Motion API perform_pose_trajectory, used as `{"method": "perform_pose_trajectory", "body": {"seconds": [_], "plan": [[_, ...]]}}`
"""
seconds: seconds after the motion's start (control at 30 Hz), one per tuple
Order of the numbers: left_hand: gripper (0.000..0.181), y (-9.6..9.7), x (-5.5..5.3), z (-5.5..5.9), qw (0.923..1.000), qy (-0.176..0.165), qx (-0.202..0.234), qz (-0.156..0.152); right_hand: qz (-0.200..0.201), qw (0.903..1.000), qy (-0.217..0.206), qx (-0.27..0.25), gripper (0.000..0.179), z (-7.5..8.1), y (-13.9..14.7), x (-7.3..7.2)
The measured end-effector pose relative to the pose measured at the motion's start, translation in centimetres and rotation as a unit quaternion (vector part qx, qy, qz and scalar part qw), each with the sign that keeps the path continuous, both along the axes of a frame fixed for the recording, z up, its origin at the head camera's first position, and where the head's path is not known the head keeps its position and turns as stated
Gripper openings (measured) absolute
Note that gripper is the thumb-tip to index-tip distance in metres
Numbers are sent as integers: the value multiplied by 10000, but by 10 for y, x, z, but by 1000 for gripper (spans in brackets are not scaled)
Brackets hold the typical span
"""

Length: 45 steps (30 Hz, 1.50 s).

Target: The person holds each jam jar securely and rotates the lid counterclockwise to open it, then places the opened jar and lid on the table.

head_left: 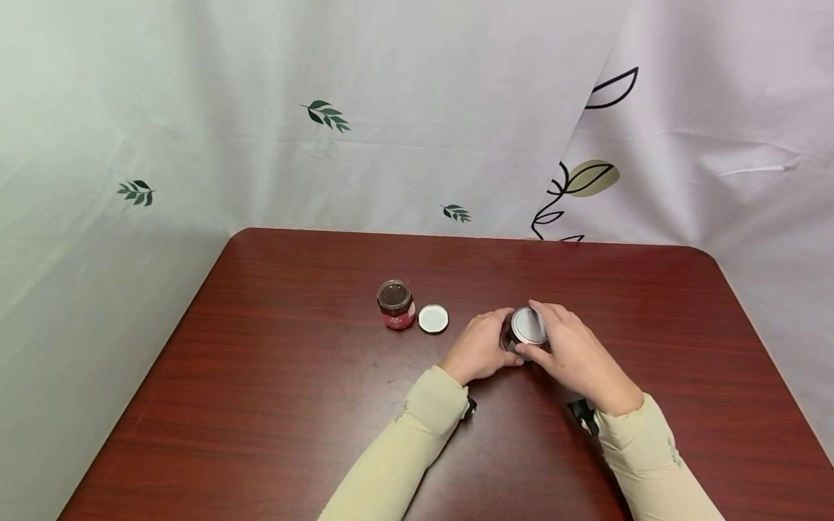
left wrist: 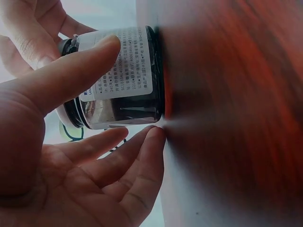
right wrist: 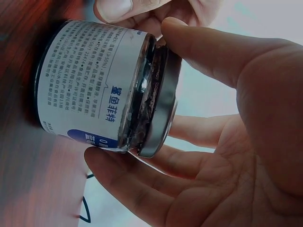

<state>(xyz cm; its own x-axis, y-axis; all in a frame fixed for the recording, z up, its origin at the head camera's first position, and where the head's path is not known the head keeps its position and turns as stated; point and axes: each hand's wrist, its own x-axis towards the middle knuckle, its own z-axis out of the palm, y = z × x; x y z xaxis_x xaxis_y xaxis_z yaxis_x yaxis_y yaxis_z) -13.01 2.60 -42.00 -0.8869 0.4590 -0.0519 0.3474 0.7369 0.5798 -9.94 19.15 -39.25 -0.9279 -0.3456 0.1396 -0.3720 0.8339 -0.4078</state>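
Note:
A glass jar with a white printed label [right wrist: 85, 80] stands on the table at the right of centre in the head view. My left hand [head_left: 478, 347] holds its side, the thumb [left wrist: 90, 71] lying along the label and the fingers curving round the far side. On top, my right hand [head_left: 580, 354] grips the silver lid [head_left: 528, 325] between thumb and fingers. In the right wrist view the lid sits slightly tilted on the jar's mouth, with a gap showing the glass threads beneath it.
Left of my hands stands an open jar [head_left: 399, 318] of dark contents with a pink label. Beside it a loose lid [head_left: 433, 318] lies with its white inside up. The reddish-brown table [head_left: 260, 405] ends at a patterned white curtain [head_left: 404, 145].

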Motion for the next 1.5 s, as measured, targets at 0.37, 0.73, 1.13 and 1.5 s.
{"method": "perform_pose_trajectory", "body": {"seconds": [0.37,0.73,1.13,1.5], "plan": [[69,2,-1,-1,10000,66,-17,12,-61,9999,39,-80,67,-1,-1,0],[66,3,-1,0,9999,-8,20,134,-142,9995,120,-251,65,-2,0,-1],[62,2,-2,0,9999,15,106,120,-257,9979,186,-564,63,-3,1,-3],[64,0,-5,-1,9997,-16,215,94,-396,9970,261,-610,67,-3,-1,-5]]}}
